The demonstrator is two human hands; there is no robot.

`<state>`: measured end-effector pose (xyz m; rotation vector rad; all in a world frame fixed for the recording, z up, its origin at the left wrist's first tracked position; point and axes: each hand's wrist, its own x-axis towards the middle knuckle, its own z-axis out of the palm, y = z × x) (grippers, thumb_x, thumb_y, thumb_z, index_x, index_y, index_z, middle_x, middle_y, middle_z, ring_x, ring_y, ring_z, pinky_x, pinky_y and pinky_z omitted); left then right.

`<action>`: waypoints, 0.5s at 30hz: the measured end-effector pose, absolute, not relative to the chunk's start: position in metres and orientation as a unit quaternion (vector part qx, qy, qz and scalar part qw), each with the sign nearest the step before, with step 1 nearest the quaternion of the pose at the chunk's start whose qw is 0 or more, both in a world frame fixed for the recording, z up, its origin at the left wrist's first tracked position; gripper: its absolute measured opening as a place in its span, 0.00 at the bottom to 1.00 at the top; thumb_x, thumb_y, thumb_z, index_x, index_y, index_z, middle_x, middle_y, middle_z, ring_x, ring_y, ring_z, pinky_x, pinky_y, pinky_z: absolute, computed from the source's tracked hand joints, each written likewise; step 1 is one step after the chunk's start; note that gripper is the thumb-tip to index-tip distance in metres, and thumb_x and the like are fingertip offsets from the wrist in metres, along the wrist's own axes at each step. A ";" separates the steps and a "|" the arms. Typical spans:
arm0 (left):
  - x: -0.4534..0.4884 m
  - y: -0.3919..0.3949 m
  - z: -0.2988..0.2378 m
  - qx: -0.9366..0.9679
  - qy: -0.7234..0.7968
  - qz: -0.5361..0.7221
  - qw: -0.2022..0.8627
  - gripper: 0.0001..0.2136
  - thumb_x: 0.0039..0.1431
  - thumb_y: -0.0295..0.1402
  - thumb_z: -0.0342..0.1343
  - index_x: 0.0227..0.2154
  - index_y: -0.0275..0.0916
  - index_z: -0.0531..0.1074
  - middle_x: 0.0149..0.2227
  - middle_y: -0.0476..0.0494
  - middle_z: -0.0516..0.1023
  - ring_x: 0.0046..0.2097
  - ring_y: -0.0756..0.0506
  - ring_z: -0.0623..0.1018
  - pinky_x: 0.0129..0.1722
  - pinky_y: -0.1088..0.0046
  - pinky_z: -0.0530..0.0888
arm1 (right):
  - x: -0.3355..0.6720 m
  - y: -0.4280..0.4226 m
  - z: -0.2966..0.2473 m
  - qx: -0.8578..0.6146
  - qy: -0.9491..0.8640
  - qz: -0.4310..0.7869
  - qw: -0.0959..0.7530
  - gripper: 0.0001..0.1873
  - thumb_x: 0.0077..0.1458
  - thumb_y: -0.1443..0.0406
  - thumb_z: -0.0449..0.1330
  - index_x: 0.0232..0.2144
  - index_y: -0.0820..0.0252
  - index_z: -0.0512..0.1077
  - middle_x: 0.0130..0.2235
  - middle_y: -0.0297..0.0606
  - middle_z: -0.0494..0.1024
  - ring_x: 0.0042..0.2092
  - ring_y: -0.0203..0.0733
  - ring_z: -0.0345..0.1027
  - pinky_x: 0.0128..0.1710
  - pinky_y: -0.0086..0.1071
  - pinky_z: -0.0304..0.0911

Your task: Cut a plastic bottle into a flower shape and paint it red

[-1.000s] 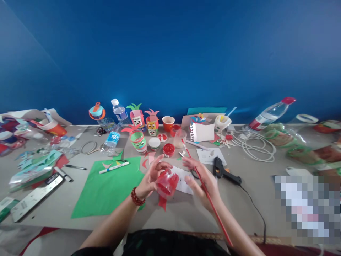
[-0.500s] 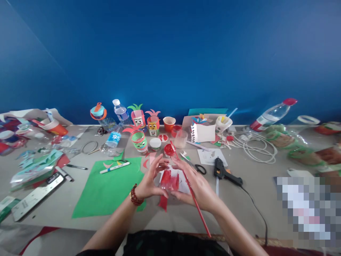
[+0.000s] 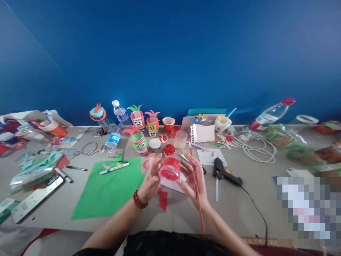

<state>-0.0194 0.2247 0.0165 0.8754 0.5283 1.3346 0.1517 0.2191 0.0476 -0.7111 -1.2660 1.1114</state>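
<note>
A clear plastic cup [image 3: 170,170], partly coated in red paint, is tilted between my two hands. My left hand [image 3: 150,180], with a beaded bracelet at the wrist, grips its left side. On the right side, the fingertips of my right hand [image 3: 195,181] are curled near the cup; whether they touch it is hard to tell. That hand also keeps a long red paintbrush [image 3: 198,199], which slants across the palm, bristles up. Just beyond the cup stands an open jar of red paint [image 3: 169,149]. White paper [image 3: 173,185] and a red paper scrap [image 3: 163,201] lie underneath.
Green paper [image 3: 106,192] with a marker [image 3: 114,168] lies left. Decorated cups [image 3: 139,143], a white-lidded jar [image 3: 155,144] and a clear cup [image 3: 180,139] stand behind. A glue gun [image 3: 226,172] with its cord lies right. Water bottles [image 3: 112,140] stand at the back left.
The cup has been raised and tipped, so its red-painted round end now shows. My right hand has turned more upright, and the brush has swung to the right with it.
</note>
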 end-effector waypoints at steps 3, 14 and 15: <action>-0.017 0.224 0.016 0.364 0.229 0.589 0.684 0.39 0.49 0.48 0.69 0.64 0.49 0.63 0.67 0.38 0.63 0.69 0.33 0.58 0.67 0.56 0.58 | 0.149 0.218 0.046 -0.319 -0.541 0.472 0.619 0.37 0.55 0.61 0.68 0.63 0.43 0.57 0.68 0.44 0.55 0.62 0.53 0.63 0.60 0.54 0.65; -0.015 0.220 0.011 0.321 0.229 0.596 0.699 0.40 0.50 0.51 0.67 0.64 0.44 0.62 0.66 0.35 0.65 0.66 0.33 0.65 0.65 0.52 0.61 | 0.136 0.211 0.038 -0.389 -0.596 0.381 0.590 0.46 0.49 0.59 0.73 0.65 0.47 0.56 0.66 0.48 0.60 0.60 0.56 0.66 0.58 0.53 0.68; -0.016 0.221 0.009 0.316 0.231 0.600 0.697 0.39 0.50 0.52 0.66 0.63 0.45 0.64 0.67 0.36 0.63 0.66 0.33 0.65 0.65 0.52 0.62 | 0.136 0.210 0.036 -0.398 -0.603 0.368 0.585 0.46 0.49 0.58 0.73 0.65 0.47 0.56 0.66 0.48 0.59 0.60 0.57 0.65 0.58 0.53 0.68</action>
